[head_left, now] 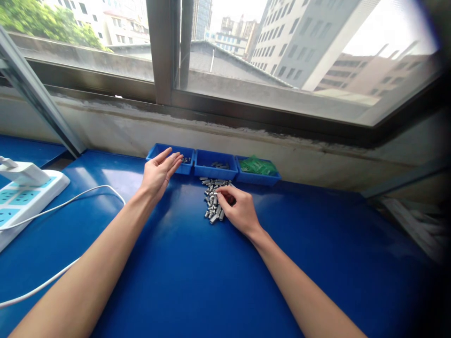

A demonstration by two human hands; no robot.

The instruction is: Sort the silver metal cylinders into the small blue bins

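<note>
My left hand (159, 173) is open, palm turned up and inward, over the left blue bin (183, 168), which holds a few small metal parts. With fingertips pinched, my right hand (239, 206) is at a pile of silvery screws and metal standoffs (212, 202) on the blue table. A small metal piece seems to show at its fingertips, but its kind is too small to make out. The middle blue bin (214, 172) contains some dark metal parts. In the right blue bin (259, 178) lies green plastic bagging (258, 165).
A white power strip (35, 199) with a plugged-in charger (26, 172) sits at the left, and a white cable (88, 190) curves across the blue table (197, 281). Behind the bins are a low wall (116, 129) and windows. A metal post (42, 94) slants at the left.
</note>
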